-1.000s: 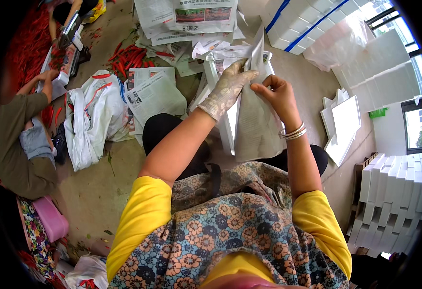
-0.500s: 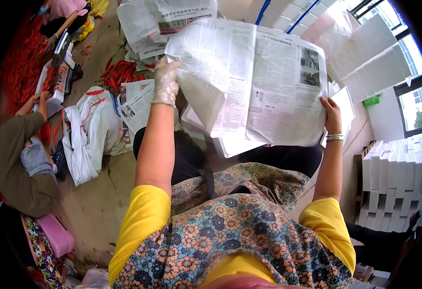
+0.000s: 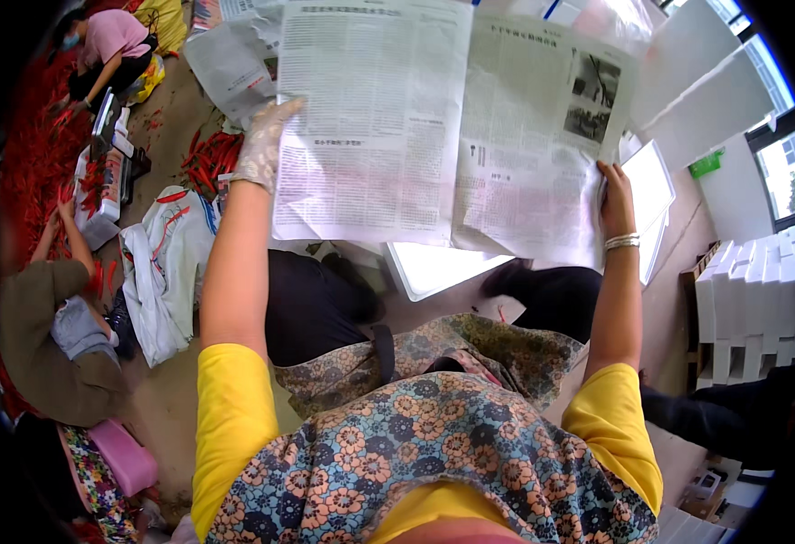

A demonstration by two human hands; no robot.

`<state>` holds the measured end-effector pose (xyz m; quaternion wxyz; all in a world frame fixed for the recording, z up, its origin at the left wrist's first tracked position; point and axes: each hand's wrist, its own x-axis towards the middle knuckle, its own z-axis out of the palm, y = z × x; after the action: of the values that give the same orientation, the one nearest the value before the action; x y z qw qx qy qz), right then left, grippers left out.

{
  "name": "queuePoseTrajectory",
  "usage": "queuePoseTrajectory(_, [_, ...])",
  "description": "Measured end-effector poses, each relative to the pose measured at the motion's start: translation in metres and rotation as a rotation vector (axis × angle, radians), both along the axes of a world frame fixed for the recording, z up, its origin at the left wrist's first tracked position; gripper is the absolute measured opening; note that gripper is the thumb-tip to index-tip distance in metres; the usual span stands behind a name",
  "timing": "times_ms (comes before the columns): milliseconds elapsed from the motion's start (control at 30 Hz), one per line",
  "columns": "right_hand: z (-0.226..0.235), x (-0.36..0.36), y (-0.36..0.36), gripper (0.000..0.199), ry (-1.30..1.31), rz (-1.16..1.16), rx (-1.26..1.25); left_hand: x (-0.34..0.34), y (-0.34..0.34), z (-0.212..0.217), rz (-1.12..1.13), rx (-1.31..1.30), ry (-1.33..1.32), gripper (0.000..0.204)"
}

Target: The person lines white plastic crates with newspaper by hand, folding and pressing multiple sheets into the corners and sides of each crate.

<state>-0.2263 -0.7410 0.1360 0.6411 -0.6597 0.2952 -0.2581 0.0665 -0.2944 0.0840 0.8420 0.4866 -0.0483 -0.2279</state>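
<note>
A wide newspaper sheet [image 3: 370,136] is spread upright before me, its centre fold running top to bottom. My left hand [image 3: 266,145], in a thin pale glove, grips the sheet's left edge. At the lower right edge, my bare right hand [image 3: 615,199] pinches the paper, with pale bangles at the wrist. Beneath the paper lies a white foam box or lid [image 3: 447,268], its far part hidden by the sheet. Another newspaper [image 3: 234,68] lies crumpled beyond my left hand.
Red chilli peppers [image 3: 211,161] lie on the floor beside a white sack [image 3: 166,272]. At left, a person in olive [image 3: 57,335] handles peppers; another in pink [image 3: 116,41] crouches farther back. White foam boxes [image 3: 755,290] are stacked at right. A pink stool [image 3: 123,456] stands at lower left.
The newspaper has been pulled wider and flatter, its folded left corner now opened out. My left hand has moved left with its edge. A dark-clothed leg at right has come closer.
</note>
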Motion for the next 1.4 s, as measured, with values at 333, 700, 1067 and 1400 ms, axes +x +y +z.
queuePoseTrajectory(333, [-0.055, 0.020, -0.059, 0.028, 0.268, 0.005, -0.324, -0.004, -0.010, -0.009, -0.020, 0.246, 0.076, 0.037])
queuePoseTrajectory(700, [-0.056, 0.029, -0.047, 0.037, 0.305, 0.044, -0.509, -0.008, -0.019, -0.022, 0.029, 0.654, 0.074, 0.043])
queuePoseTrajectory(1067, [-0.059, 0.022, -0.058, 0.027, 0.252, 0.076, -0.188, 0.013, -0.012, -0.033, -0.059, 0.561, -0.028, 0.034])
queuePoseTrajectory(1400, [-0.024, 0.014, -0.039, 0.041, -0.188, 0.303, 0.334, 0.032, 0.044, -0.030, 0.046, -0.135, -0.204, 0.060])
